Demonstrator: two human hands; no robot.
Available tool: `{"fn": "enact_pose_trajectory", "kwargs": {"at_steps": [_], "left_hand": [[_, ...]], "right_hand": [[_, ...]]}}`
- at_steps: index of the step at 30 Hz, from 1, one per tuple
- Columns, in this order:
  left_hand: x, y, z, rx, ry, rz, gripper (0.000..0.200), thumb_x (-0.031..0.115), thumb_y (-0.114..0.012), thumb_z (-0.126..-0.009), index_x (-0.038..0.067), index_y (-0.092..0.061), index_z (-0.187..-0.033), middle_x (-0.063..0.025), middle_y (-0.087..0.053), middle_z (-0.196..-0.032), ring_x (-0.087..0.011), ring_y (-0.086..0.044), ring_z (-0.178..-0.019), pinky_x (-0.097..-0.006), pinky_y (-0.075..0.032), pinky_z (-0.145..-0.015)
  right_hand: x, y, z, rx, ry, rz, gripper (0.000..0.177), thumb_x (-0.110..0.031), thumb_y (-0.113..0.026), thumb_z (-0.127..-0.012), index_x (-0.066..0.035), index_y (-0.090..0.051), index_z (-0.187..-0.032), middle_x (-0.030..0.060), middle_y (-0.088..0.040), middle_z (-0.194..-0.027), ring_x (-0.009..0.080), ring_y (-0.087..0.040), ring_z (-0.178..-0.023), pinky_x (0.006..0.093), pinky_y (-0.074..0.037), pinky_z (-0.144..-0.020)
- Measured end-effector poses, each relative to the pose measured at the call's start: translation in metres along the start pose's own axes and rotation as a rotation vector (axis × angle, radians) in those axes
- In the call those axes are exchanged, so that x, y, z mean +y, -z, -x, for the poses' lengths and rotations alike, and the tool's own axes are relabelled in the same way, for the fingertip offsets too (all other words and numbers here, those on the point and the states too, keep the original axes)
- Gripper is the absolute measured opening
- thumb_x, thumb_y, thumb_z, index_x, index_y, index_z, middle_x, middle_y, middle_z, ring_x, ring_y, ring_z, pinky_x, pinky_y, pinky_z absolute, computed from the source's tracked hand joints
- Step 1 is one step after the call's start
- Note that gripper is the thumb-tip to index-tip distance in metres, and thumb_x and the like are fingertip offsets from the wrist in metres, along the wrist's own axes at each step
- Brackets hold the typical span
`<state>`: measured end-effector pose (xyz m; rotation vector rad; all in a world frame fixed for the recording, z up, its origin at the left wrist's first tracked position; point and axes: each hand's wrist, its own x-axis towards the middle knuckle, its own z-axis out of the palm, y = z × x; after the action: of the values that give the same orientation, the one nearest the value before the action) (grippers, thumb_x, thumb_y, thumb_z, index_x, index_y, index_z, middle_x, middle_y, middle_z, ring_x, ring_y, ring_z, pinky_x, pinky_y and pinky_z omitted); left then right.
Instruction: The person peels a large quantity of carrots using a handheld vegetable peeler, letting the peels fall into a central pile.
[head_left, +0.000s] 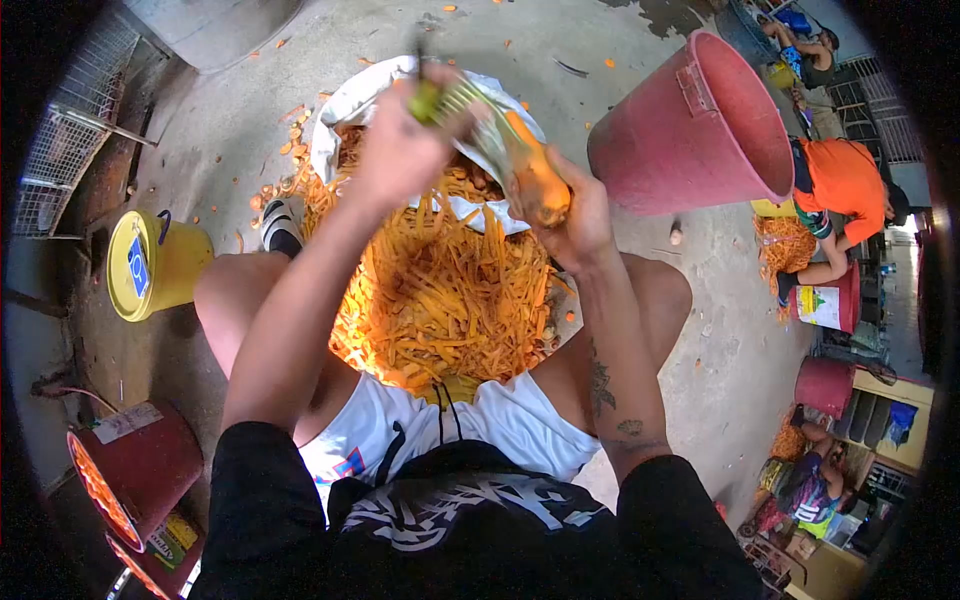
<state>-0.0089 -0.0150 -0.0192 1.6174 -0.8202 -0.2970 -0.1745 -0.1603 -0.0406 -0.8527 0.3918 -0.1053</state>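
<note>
As the head view looks down past the knees, the left hand [390, 150], blurred, has its fingers closed around a green tool [425, 102] whose exact kind I cannot tell, while the right hand [582, 215] grips the thick end of a carrot [538, 180] just beside it, above the edge of a white sack [345, 100]. Orange peelings [450, 300] lie heaped between the legs, below both hands, with a large red bin [650, 145] to the right and a yellow bucket [185, 265] beyond the left knee.
</note>
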Motion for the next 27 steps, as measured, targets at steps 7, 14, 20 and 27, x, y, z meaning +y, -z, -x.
{"fn": "enact_pose_trajectory", "kwargs": {"at_steps": [7,14,20,27], "left_hand": [[-0.037,0.049,-0.043,0.295,-0.038,0.113,0.014,0.016,-0.073,-0.094,0.004,-0.067,-0.089,0.0016,-0.062,-0.072,-0.0055,-0.049,-0.057,-0.0247,-0.038,-0.052],[0.002,0.005,0.003,-0.023,-0.199,0.029,0.018,0.017,-0.076,-0.093,0.003,-0.065,-0.091,-0.0001,-0.064,-0.078,-0.0094,-0.056,-0.071,-0.0279,-0.047,-0.065],[-0.016,0.035,-0.026,0.246,-0.023,0.095,0.014,0.012,-0.076,-0.092,0.002,-0.067,-0.091,-0.0046,-0.069,-0.079,-0.0108,-0.062,-0.073,-0.0303,-0.053,-0.071],[-0.017,0.033,-0.02,0.155,-0.062,0.057,0.016,0.013,-0.077,-0.091,0.001,-0.066,-0.094,-0.0016,-0.067,-0.078,-0.0106,-0.062,-0.075,-0.0286,-0.051,-0.07]], "right_hand": [[0.004,-0.008,0.004,-0.015,0.044,0.076,0.042,-0.034,-0.041,-0.109,-0.002,-0.057,-0.13,0.0056,-0.065,-0.103,0.0135,-0.061,-0.088,0.0291,-0.05,-0.077],[0.001,-0.009,0.004,0.021,0.068,0.036,0.046,-0.035,-0.042,-0.109,-0.001,-0.052,-0.138,0.0071,-0.063,-0.103,0.0137,-0.061,-0.088,0.0284,-0.051,-0.079],[-0.003,-0.003,0.003,-0.056,0.046,0.031,0.047,-0.033,-0.04,-0.109,-0.001,-0.05,-0.141,0.0081,-0.064,-0.105,0.0156,-0.061,-0.087,0.0296,-0.053,-0.08],[0.001,-0.014,0.011,-0.015,0.068,0.084,0.041,-0.03,-0.04,-0.108,0.0,-0.057,-0.13,0.0072,-0.065,-0.106,0.0128,-0.063,-0.092,0.0275,-0.051,-0.081]]}}
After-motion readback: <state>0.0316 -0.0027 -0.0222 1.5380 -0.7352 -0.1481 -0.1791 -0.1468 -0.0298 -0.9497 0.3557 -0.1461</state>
